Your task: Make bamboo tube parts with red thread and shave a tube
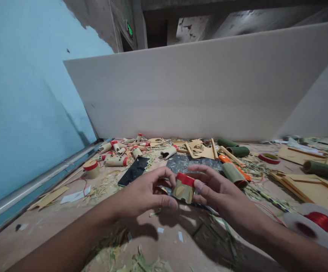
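A short bamboo tube [183,190] with a red band round its top stands a little tilted between my two hands. My right hand [213,185] grips its right side, thumb pressed against the edge just below the red band and the other fingers behind. At the tube's left side is my left hand [156,189], loosely curved; its index fingertip meets or nearly meets the edge, while the thumb lies apart, lower down. Behind the hands lies a dark grey slab [177,163], partly covered by them. A black phone-like flat object [134,170] rests left of it.
Several red-banded bamboo pieces [117,161] lie at the back left, one upright tube [91,169] nearer. To the right are an orange cutter-like tool [226,158], a bamboo tube [234,173], a tape roll [269,158], wooden frames [308,189] and a red thread spool [319,223]. Shavings [141,260] litter the table.
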Demonstrator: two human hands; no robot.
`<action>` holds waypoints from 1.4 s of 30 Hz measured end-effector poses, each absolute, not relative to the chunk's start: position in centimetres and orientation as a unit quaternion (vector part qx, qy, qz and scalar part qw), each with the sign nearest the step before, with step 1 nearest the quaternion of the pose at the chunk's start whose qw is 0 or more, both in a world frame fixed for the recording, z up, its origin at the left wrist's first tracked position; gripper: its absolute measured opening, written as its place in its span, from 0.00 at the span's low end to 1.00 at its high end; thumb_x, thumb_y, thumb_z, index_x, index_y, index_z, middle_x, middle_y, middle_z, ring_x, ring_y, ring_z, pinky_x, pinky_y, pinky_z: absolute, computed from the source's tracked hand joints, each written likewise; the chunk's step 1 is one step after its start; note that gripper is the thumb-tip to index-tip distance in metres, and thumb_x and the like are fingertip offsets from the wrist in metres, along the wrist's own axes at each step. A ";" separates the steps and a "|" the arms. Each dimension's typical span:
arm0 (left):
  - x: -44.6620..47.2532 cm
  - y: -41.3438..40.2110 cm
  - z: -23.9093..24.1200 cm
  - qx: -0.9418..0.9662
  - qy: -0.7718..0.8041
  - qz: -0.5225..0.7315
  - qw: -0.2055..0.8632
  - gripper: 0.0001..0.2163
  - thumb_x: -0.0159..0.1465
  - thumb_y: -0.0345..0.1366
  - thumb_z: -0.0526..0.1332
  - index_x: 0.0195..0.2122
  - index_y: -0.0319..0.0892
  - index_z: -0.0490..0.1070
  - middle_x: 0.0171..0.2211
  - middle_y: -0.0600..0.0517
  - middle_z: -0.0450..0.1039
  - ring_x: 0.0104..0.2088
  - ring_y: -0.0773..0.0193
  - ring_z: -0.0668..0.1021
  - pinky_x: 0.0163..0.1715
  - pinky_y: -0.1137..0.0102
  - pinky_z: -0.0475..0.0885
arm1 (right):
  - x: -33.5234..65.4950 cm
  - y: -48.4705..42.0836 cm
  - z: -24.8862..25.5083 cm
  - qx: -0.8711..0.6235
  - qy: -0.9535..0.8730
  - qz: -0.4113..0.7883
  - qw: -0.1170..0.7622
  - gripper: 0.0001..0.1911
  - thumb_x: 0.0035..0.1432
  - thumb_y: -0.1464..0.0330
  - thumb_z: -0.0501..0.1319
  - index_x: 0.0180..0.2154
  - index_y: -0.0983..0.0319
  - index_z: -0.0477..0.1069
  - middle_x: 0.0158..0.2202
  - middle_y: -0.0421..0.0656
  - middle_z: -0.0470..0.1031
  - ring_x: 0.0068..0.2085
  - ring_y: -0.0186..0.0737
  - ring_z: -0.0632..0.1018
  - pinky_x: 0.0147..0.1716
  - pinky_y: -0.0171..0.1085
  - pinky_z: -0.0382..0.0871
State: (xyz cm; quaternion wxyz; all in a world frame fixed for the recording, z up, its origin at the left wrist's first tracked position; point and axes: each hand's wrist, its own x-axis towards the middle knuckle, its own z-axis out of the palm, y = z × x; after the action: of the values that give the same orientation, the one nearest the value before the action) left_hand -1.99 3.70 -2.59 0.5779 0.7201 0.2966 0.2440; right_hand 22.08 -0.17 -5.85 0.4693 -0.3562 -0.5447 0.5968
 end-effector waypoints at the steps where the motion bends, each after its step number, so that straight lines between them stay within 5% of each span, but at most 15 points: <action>1: -1.9 3.6 -2.7 0.723 0.308 0.248 0.566 0.14 0.64 0.40 0.72 0.41 0.43 0.67 0.34 0.58 0.68 0.34 0.66 0.70 0.35 0.71 0.64 | 22.1 -0.1 -5.9 -0.355 -0.541 0.604 0.466 0.25 0.63 0.51 0.70 0.56 0.53 0.69 0.57 0.46 0.77 0.57 0.47 0.78 0.54 0.46 0.75; 4: -1.6 3.6 -3.3 0.726 0.339 0.268 0.535 0.14 0.66 0.45 0.69 0.39 0.43 0.68 0.35 0.56 0.69 0.35 0.65 0.70 0.35 0.70 0.64 | 21.9 0.0 -6.1 -0.357 -0.551 0.601 0.456 0.26 0.63 0.52 0.70 0.56 0.52 0.69 0.57 0.46 0.77 0.57 0.47 0.78 0.54 0.46 0.75; 10: -1.0 3.5 -4.5 0.721 0.350 0.288 0.524 0.11 0.66 0.38 0.68 0.44 0.45 0.66 0.40 0.53 0.72 0.41 0.61 0.75 0.39 0.67 0.70 | 21.7 0.1 -6.7 -0.360 -0.587 0.559 0.462 0.25 0.62 0.52 0.70 0.56 0.53 0.69 0.60 0.48 0.75 0.60 0.50 0.76 0.58 0.50 0.73; 16: -0.6 3.5 -4.3 0.665 0.337 0.367 0.556 0.24 0.69 0.36 0.66 0.63 0.49 0.60 0.57 0.44 0.72 0.53 0.53 0.78 0.50 0.59 0.75 | 22.0 0.5 -6.3 -0.365 -0.538 0.554 0.520 0.30 0.60 0.48 0.70 0.59 0.52 0.70 0.58 0.48 0.77 0.60 0.49 0.77 0.62 0.52 0.70; 22: -0.8 4.9 -4.1 0.571 0.403 0.478 0.532 0.19 0.72 0.37 0.62 0.63 0.46 0.66 0.55 0.44 0.74 0.46 0.57 0.81 0.49 0.58 0.79 | 22.7 1.6 -6.1 -0.402 -0.488 0.499 0.592 0.25 0.57 0.48 0.71 0.50 0.55 0.75 0.46 0.45 0.79 0.48 0.44 0.81 0.49 0.44 0.78; 28: -1.3 4.8 -4.4 0.634 0.422 0.403 0.507 0.18 0.70 0.40 0.62 0.60 0.45 0.70 0.58 0.42 0.73 0.51 0.50 0.79 0.51 0.56 0.76 | 21.6 -0.4 -5.8 -0.409 -0.665 0.485 0.393 0.07 0.66 0.65 0.60 0.38 0.60 0.76 0.26 0.35 0.70 0.25 0.32 0.69 0.25 0.31 0.63; 32: -1.5 3.8 -4.0 0.769 0.394 0.266 0.428 0.19 0.68 0.36 0.61 0.60 0.47 0.71 0.58 0.45 0.75 0.55 0.48 0.76 0.56 0.56 0.70 | 20.4 -2.1 -5.6 -0.409 -0.711 0.497 0.284 0.09 0.62 0.73 0.57 0.34 0.62 0.76 0.25 0.36 0.72 0.27 0.32 0.70 0.26 0.30 0.61; 42: -2.0 3.4 -3.5 0.850 0.358 0.124 0.365 0.24 0.63 0.28 0.59 0.60 0.49 0.68 0.58 0.49 0.74 0.56 0.52 0.75 0.56 0.61 0.68 | 20.4 -2.7 -6.2 -0.392 -0.766 0.440 0.257 0.14 0.58 0.78 0.55 0.33 0.63 0.80 0.29 0.38 0.80 0.29 0.32 0.75 0.29 0.28 0.64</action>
State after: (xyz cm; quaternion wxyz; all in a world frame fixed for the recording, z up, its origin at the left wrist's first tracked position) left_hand -2.04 3.38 -3.48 0.3652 0.8504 0.3580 0.1236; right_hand 20.39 -2.66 -6.18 0.2568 -0.3918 -0.7659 0.4403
